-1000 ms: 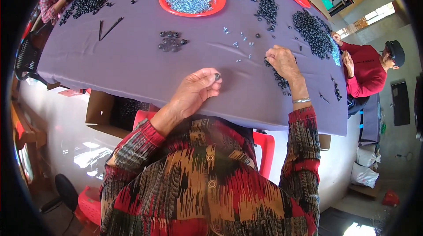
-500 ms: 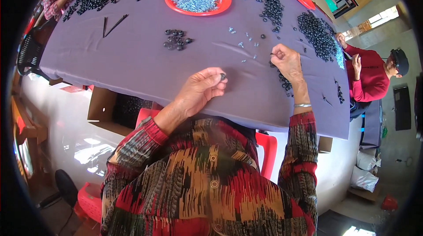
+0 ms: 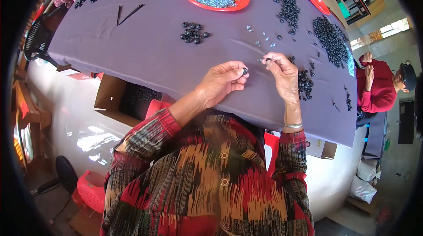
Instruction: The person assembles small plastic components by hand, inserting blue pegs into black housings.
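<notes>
Ring (image 3: pixel 244 71), black, sits pinched at your left hand (image 3: pixel 222 81) fingertips above the cloth (image 3: pixel 145 55), your right hand (image 3: pixel 282 70) nipping a small pin (image 3: pixel 267 60) just beside it; joining looks in hand, so line them up squarely.

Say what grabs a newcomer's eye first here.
Probably the red plate of small silvery parts at the far middle of the purple tablecloth, and the black ring heaps at far right. Then, at the near edge, the left hand pinching a black ring beside the right hand.
</notes>
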Motion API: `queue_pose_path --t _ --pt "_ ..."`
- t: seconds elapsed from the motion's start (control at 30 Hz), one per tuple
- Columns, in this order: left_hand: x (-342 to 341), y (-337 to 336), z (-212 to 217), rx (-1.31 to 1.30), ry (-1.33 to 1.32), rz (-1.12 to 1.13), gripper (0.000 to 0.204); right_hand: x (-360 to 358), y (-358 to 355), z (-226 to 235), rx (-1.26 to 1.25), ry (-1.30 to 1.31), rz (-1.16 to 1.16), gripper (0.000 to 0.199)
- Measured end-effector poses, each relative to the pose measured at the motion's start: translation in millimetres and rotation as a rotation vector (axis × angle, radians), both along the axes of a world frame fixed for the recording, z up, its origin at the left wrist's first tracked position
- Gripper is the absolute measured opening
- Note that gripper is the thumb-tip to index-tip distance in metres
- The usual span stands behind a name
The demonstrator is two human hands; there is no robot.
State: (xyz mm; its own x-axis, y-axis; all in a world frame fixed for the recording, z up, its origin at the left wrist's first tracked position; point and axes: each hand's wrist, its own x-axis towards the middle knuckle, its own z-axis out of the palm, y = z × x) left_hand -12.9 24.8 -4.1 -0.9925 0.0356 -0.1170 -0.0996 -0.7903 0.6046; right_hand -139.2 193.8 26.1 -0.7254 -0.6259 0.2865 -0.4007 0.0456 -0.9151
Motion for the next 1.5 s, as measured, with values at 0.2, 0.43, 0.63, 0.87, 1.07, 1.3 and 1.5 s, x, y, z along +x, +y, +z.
queue_pose_path --t 0.2,0.43,0.63,0.87,1.07,1.3,1.5 --pt "0.8 -1.6 -2.6 0.007 0.018 -0.013 0.013 10.2 -5.1 -11.2 -0.241 -0.294 0.107 0.013" --pt "1.8 -1.8 -4.0 0.031 0.047 -0.026 0.014 15.2 -1.8 -10.6 -0.311 -0.386 0.117 0.013" --pt "0.7 -0.7 -3.1 0.030 0.064 -0.033 0.013 -4.4 24.6 -22.7 0.147 0.060 -0.214 0.011" --pt "1.9 -2.1 -4.5 0.030 0.052 -0.020 0.014 -7.7 29.4 -22.5 -0.027 -0.060 -0.226 0.012" --pt "2.1 -2.1 -4.2 -0.004 0.070 -0.027 0.016 10.6 26.1 -4.4 -0.180 -0.217 -0.046 0.015" --pt "4.2 0.9 -1.4 -0.024 0.069 -0.015 0.018 43.3 6.0 16.0 -0.015 0.072 0.054 0.015" --pt "5.3 2.0 -1.4 -0.062 0.070 -0.029 0.019 56.5 -5.5 25.8 0.037 0.168 0.033 0.013"
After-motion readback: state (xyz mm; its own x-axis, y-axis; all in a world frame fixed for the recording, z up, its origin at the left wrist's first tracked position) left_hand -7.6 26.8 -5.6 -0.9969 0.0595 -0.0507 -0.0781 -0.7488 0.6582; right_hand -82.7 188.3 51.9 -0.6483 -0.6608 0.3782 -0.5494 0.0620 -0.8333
